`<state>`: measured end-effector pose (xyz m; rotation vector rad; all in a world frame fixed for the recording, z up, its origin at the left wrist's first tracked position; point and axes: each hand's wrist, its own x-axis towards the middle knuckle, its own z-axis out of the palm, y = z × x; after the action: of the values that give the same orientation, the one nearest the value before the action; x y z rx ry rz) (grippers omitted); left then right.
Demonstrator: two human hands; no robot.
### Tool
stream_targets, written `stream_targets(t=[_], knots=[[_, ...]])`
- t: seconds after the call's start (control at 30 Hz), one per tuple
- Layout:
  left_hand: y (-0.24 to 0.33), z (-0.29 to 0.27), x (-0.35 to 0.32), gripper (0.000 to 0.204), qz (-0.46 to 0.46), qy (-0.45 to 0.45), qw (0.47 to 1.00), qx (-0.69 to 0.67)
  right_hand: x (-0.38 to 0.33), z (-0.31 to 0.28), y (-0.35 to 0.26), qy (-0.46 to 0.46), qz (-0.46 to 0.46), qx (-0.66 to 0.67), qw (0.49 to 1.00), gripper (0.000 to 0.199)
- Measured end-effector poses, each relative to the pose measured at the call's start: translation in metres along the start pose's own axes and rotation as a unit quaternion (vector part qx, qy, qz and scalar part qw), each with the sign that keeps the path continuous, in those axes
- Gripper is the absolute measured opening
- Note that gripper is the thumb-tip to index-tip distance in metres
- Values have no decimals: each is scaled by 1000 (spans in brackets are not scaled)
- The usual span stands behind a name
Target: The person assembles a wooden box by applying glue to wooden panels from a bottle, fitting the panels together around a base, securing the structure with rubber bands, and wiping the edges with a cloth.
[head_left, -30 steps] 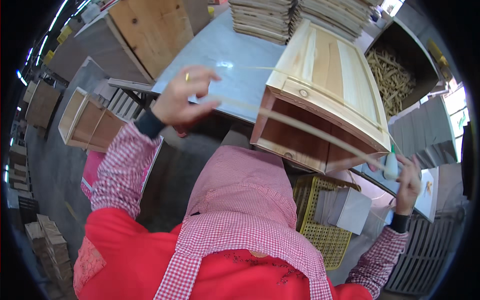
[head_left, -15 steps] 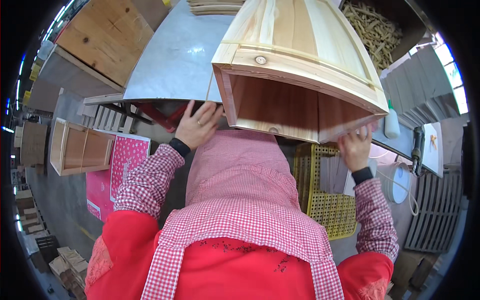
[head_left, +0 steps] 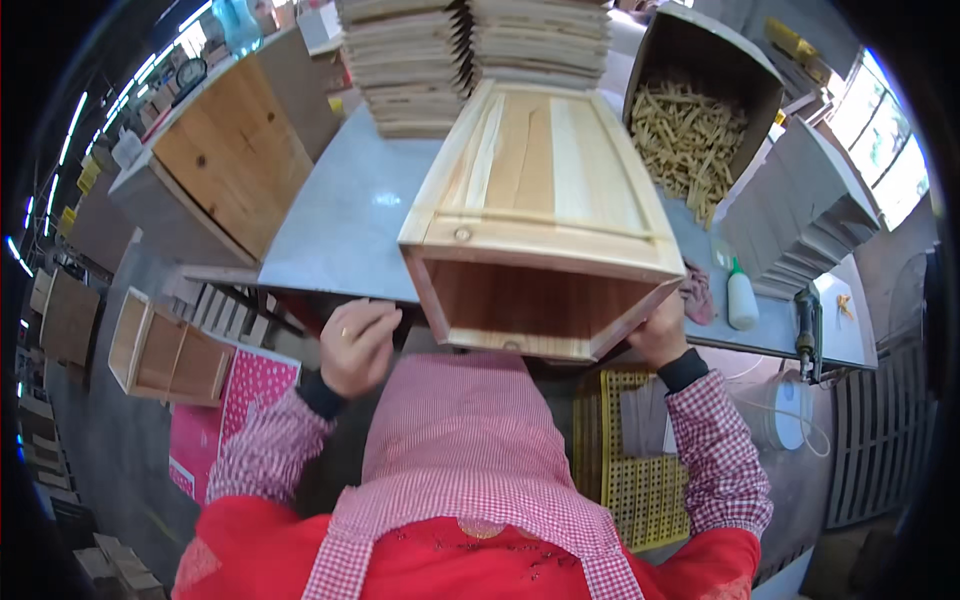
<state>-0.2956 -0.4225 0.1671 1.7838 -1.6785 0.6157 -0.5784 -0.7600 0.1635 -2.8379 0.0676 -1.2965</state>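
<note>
A pale wooden box (head_left: 545,150) lies on the table in front of me, its open end facing me and a thin pale band (head_left: 560,222) running across its top near that end. My right hand (head_left: 662,332) grips the box's lower right front edge, with the fingertips hidden behind it. Left of the box and apart from it, just off the table edge, my left hand (head_left: 358,345) is closed with its fingers curled together. Whatever may be in those fingers is hidden.
Stacked wooden panels (head_left: 410,70) stand behind the box. A carton of tan strips (head_left: 690,130), grey board stacks (head_left: 800,215), a white bottle (head_left: 741,298) and a crumpled cloth (head_left: 697,293) are on the right. A yellow crate (head_left: 640,490) sits below; another wooden box (head_left: 165,345) is left.
My left hand has drawn back from the box's left corner and its fingers have curled. My right hand has closed around the right front edge. The view now takes in more of the table's far side.
</note>
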Motion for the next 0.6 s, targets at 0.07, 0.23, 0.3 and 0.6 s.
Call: stream_targets(t=[0.07, 0.23, 0.3, 0.6], knots=[[38, -30, 46, 35, 135, 59, 989, 20, 2, -1, -8, 25, -23, -3, 999, 29], [127, -39, 193, 37, 220, -17, 975, -37, 13, -7, -21, 61, 48, 27, 997, 26], [136, -16, 228, 38, 232, -44, 970, -57, 25, -9, -25, 91, 141, 74, 983, 23], [129, 37, 245, 23, 278, -229, 916, -176, 65, -23, 48, 51, 206, 156, 965, 5]])
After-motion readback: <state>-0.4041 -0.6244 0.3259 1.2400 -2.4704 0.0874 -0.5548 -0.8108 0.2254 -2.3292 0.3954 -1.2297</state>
